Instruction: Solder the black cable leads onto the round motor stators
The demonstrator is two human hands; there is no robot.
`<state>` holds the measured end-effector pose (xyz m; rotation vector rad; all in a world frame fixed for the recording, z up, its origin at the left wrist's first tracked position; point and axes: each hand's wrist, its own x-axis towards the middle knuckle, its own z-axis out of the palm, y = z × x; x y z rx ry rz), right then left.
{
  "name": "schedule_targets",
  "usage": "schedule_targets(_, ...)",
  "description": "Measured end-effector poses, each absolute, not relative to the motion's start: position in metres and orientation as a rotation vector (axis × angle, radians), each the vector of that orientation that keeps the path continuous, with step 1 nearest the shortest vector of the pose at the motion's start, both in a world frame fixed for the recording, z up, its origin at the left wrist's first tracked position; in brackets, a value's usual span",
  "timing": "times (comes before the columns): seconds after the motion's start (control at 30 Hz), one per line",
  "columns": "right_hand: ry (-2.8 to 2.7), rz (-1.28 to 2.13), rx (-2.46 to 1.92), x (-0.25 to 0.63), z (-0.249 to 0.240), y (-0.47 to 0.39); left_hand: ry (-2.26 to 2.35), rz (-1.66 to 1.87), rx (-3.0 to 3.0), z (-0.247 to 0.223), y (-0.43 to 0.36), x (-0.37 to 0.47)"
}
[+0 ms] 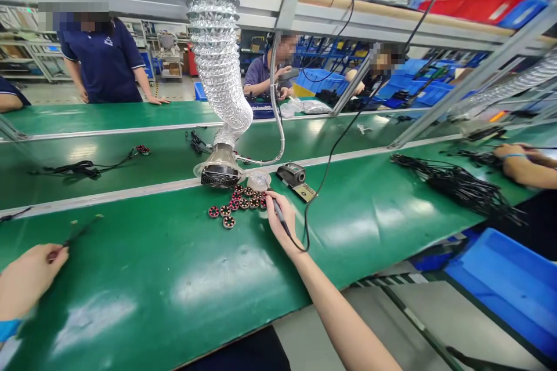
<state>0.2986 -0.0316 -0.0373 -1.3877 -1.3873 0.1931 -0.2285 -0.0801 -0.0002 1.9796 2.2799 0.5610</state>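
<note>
My right hand grips a soldering iron like a pen, its tip close to a small pale dish. Beside and below the tip several small ring-shaped motor stators with copper windings lie on the green bench. At the far left, my left hand pinches thin black wires. A small dark reddish part shows between those fingers, mostly hidden.
A foil exhaust duct hangs down to a fan hood. A soldering iron stand stands right of the dish. Black cables lie farther right, near a co-worker's hands. A blue bin sits below the edge.
</note>
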Motion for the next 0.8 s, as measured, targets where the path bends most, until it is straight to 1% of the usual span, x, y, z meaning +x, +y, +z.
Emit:
schedule_targets(0.07, -1.422, 0.194, -1.417, 0.297, -0.040, -0.033, 2.252, 0.599, 2.043, -0.025, -0.086, -0.222)
schedule_targets(0.13, -1.447, 0.145, -1.408, 0.288, -0.043, -0.042, 2.040, 0.594, 2.115, -0.035, -0.093, -0.201)
schedule_targets(0.2, -1.562, 0.094, -1.348, 0.273, -0.048, -0.056, 1.870, 0.549, 2.114, -0.029, -0.097, -0.175)
schedule_targets(0.27, -1.733, 0.059, -1.274, 0.257, -0.055, -0.068, 1.856, 0.527, 2.042, -0.013, -0.095, -0.149)
schedule_targets(0.33, -1.821, 0.010, -1.223, 0.243, -0.064, -0.076, 1.877, 0.589, 1.953, 0.002, -0.084, -0.122)
schedule_targets(0.4, -1.831, -0.024, -1.184, 0.234, -0.072, -0.079, 1.782, 0.664, 1.951, 0.011, -0.063, -0.089)
schedule_targets(0.5, -1.814, -0.060, -1.140, 0.231, -0.078, -0.078, 1.638, 0.607, 1.988, 0.007, -0.023, -0.028)
schedule_targets(0.63, -1.803, -0.082, -1.133, 0.236, -0.077, -0.078, 1.597, 0.488, 2.022, -0.010, 0.019, 0.036)
schedule_targets(0.7, -1.816, -0.079, -1.118, 0.239, -0.077, -0.080, 1.523, 0.432, 2.038, -0.015, 0.028, 0.047)
schedule_targets(0.8, -1.850, -0.016, -1.087, 0.239, -0.077, -0.084, 1.349, 0.355, 2.070, -0.015, 0.029, 0.038)
